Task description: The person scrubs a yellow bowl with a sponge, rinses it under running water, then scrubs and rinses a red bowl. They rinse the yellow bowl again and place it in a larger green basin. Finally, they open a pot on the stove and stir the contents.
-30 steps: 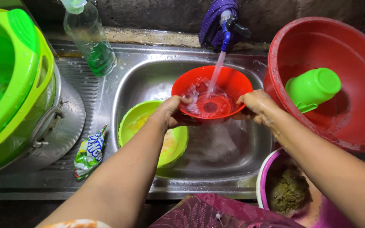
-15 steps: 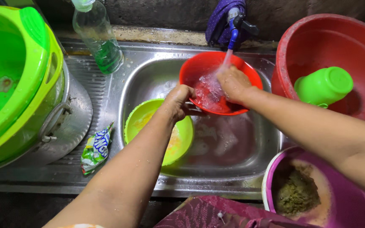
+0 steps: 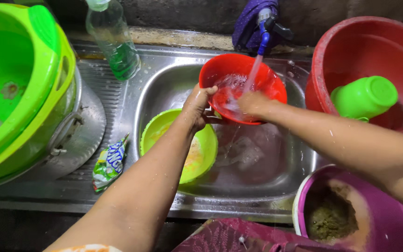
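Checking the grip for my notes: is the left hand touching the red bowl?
Touching. The head view shows the left hand gripping the red bowl at its rim, thumb over the edge.

I have one view only, from the camera on the wearer's head. It looks steeply down and forward, close over the stainless steel sink (image 3: 276, 177), facing the dark back wall (image 3: 350, 11). Both forearms enter from the bottom edge. No second view shares this scene.
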